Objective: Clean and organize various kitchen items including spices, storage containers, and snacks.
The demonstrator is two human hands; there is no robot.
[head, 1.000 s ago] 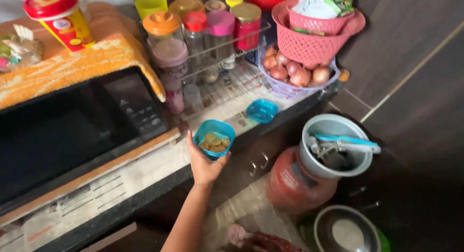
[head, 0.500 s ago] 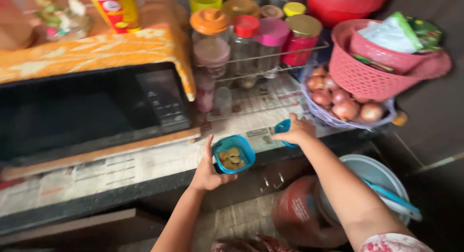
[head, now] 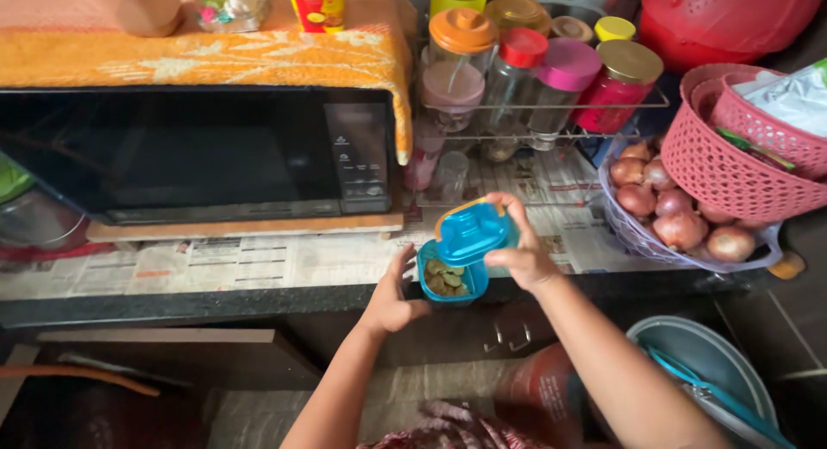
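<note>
Two hands at work: my left hand (head: 392, 298) fingers grip the small blue container (head: 446, 281) at the tabletop (head: 258, 264) edge, while my right hand (head: 521, 251) fingers hold its blue lid (head: 469, 232) tilted just above it.

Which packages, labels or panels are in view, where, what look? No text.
Red and yellow carton: upright on the orange cloth atop the microwave.
Microwave control panel: right of the dark door, small pale markings.
Newspaper sheets: flat, lining the counter.
White and green packets: in the pink basket, far right.
</note>
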